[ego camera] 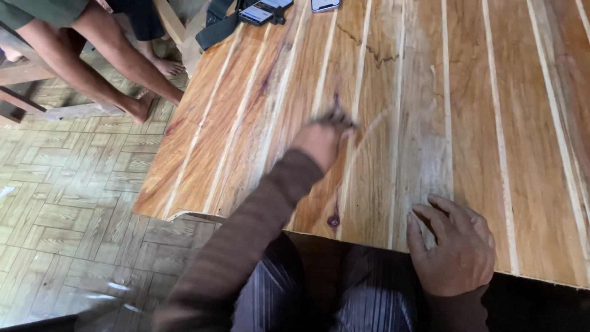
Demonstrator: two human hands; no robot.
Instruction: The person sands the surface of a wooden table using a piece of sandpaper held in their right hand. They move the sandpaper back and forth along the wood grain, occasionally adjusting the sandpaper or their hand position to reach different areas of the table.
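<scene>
A large wooden panel with pale inlaid stripes lies in front of me. Motion blurs my left hand, in a brown sleeve, as it reaches over the panel's middle. It is closed on a small dark thing pressed against the wood, too smeared to name. A faint pale arc curves on the surface just right of it. At the panel's near edge my right hand rests with fingers bent and spread, holding nothing.
A phone and a black strapped device lie at the panel's far end. Another person's bare legs and a wooden seat frame stand at upper left on the parquet floor.
</scene>
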